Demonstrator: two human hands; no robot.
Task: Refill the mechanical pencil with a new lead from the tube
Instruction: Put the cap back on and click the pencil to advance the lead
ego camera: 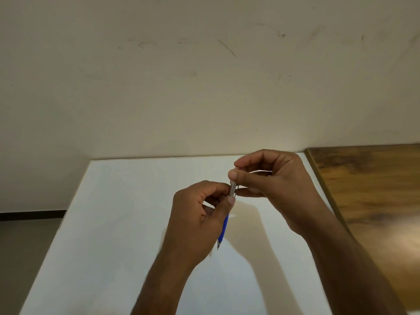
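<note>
White tabletop (127, 223) meets the wall at its far edge and a wooden surface (372, 192) at its right edge; bare area lies left of the hands. Left hand (200, 219) grips the mechanical pencil (223, 228) above the tabletop, long axis near-vertical, tip toward the viewer. Right hand (272, 178) pinches its silver top end.
</note>
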